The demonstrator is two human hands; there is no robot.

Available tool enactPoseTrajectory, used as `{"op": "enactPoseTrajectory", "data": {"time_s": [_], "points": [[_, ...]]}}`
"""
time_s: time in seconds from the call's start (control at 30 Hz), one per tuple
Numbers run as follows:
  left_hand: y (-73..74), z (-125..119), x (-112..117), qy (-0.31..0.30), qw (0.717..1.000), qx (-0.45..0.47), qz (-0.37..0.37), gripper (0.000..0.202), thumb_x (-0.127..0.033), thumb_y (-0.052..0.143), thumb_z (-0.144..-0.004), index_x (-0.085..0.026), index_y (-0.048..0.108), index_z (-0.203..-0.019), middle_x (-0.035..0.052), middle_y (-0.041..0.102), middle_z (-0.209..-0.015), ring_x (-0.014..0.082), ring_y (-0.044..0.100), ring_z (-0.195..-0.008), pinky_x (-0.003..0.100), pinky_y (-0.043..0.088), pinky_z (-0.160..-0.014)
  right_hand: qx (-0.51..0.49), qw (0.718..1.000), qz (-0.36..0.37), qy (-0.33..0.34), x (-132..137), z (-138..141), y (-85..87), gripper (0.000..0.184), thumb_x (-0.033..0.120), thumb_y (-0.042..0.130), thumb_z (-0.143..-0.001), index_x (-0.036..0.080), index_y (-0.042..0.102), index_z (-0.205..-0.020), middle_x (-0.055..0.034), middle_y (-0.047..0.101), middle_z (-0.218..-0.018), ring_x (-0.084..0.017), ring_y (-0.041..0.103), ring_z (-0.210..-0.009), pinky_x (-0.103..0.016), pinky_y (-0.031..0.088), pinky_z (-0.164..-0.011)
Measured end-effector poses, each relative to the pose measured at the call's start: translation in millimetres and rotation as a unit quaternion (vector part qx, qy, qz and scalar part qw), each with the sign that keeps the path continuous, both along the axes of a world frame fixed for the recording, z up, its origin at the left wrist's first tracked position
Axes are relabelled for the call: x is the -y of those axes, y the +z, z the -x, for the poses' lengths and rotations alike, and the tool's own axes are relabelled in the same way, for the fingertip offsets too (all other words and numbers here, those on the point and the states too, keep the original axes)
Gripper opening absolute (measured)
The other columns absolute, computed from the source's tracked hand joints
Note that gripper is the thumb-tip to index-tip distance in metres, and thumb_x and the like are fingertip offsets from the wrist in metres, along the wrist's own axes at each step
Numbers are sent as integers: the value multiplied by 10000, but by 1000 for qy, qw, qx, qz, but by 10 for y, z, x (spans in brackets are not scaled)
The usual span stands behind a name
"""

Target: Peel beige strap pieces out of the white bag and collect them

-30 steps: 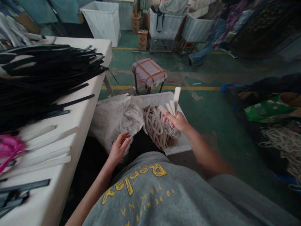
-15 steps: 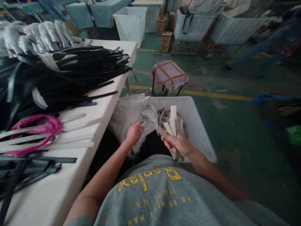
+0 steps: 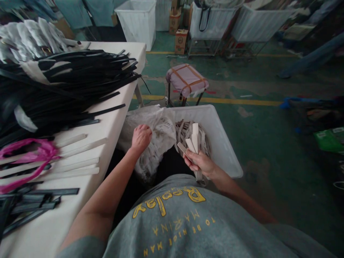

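My right hand (image 3: pixel 200 162) is wrapped round a small bundle of flat off-white straps (image 3: pixel 195 134), their ends fanning up above the fingers. Behind it, a translucent white plastic tub (image 3: pixel 224 143) holds a heap of greyish-beige straps (image 3: pixel 182 129). My left hand (image 3: pixel 142 138) is over a crumpled clear plastic bag (image 3: pixel 161 125), back of the hand up and fingers curled down. Whatever those fingers pinch, if anything, is hidden. The bag lies over my lap and the tub's left side.
On my left, a white table (image 3: pixel 113 122) carries a large pile of black straps (image 3: pixel 80 79), several white straps (image 3: pixel 77 165) and a pink plastic tie (image 3: pixel 40 150). A padded stool (image 3: pixel 188 79) stands beyond the tub. White bins (image 3: pixel 137 21) and a carton (image 3: pixel 181 41) are farther back.
My left hand has moved left and up over the bag, its fingers now curled under. The right hand keeps the straps almost in place. The whole view has shifted slightly.
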State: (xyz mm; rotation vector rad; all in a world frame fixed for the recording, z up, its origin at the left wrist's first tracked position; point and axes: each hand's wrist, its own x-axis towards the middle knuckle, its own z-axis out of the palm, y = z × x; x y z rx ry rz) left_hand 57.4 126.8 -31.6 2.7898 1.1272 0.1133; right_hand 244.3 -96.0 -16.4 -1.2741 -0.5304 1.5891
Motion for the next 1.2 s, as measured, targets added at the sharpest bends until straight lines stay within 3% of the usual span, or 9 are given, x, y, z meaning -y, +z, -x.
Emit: {"op": "enactPoseTrajectory", "data": {"time_s": [0.2,0.3,0.4,0.5,0.6,0.83,0.93,1.07,1.2], "points": [[278,580,377,52,971,219,-76,122,-236,594,-852,-213,666,-755,115,673,-1212,321,478,-1324,480,338,-1117,-81,996,-4,40,-211,78,-9,361,497,737,-771,153,629,-772,3,659,-611,-19,315,-340,-167,253,-350],[346,809,615,111,955,274,16,111,-282,585,-867,-217,648,-803,73,723,-1012,249,648,-1040,391,481,-942,-84,993,-4,80,-302,186,37,286,420,654,-870,141,664,-808,-24,696,-667,-19,282,-352,-173,258,-362],[361,960,918,175,929,299,131,139,-345,588,-883,-217,636,-856,-4,678,-748,161,627,-696,279,489,-694,-81,990,9,113,-353,338,88,267,374,581,-936,141,685,-860,1,638,-570,-37,252,-362,-177,244,-368],[338,1016,1209,209,891,344,212,164,-372,610,-875,-211,631,-848,-25,634,-678,129,568,-612,237,441,-595,-74,987,8,144,-376,513,94,294,396,581,-943,141,699,-860,59,455,-411,-59,271,-369,-176,270,-386],[302,999,1397,215,829,410,316,179,-374,625,-862,-201,619,-814,-27,618,-642,119,555,-585,226,440,-570,-57,987,-3,150,-420,670,49,315,440,609,-923,145,708,-873,77,400,-382,-66,294,-366,-187,333,-422],[284,895,1475,242,682,467,509,310,-385,819,-663,-185,640,-817,-30,662,-655,112,587,-566,231,484,-582,94,986,-107,82,-684,816,88,306,448,682,-848,147,696,-793,-19,658,-670,-47,368,-379,-228,251,-364],[278,816,1457,221,659,441,568,335,-411,846,-632,-179,709,-829,-3,699,-665,142,620,-586,266,514,-611,153,975,-136,89,-756,841,168,319,465,676,-851,157,683,-769,-29,687,-730,-44,381,-370,-229,238,-349],[232,693,1394,204,645,425,601,332,-441,876,-601,-156,759,-725,52,719,-660,169,641,-600,288,524,-637,213,960,-153,100,-783,811,249,377,523,645,-873,160,709,-793,3,617,-589,-62,401,-381,-218,276,-371],[186,600,1285,250,574,493,604,375,-429,910,-552,-140,745,-723,77,734,-720,174,671,-655,283,536,-689,270,951,-137,57,-716,606,344,479,597,587,-879,145,733,-825,6,604,-526,-74,417,-364,-218,304,-386]]}}
